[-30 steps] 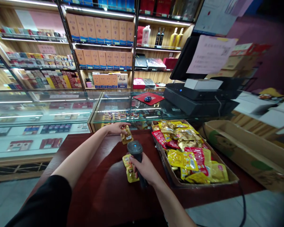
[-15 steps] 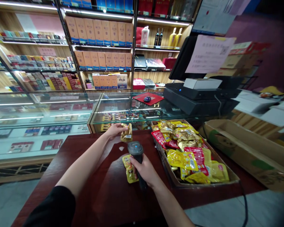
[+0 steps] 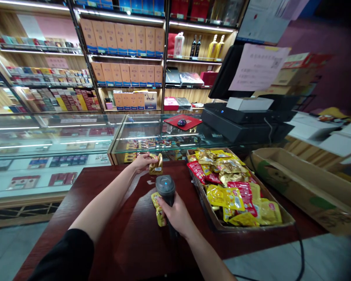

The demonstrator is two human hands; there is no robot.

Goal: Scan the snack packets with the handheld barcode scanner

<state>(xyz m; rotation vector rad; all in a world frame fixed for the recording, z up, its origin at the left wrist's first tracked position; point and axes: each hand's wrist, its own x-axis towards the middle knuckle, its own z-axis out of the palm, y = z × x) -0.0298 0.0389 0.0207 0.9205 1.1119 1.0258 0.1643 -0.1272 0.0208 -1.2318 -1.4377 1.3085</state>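
Left hand (image 3: 143, 162): fingers pinching one gold packet (image 3: 156, 168), near the far edge of the dark red surface (image 3: 119, 242); whether it touches, cannot tell. Right hand (image 3: 178, 214): fingers wrapped around one black scanner (image 3: 165, 187), blue light on top. One yellow packet (image 3: 160, 217): on the surface, partly hidden by scanner and hand. One cardboard box (image 3: 260, 226), right: heaped packets (image 3: 226, 197), gold, red and yellow

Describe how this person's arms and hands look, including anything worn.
The left arm has a plain black sleeve to about the elbow; the right arm in view is bare. The left hand and right hand wear no gloves, and no watch shows.
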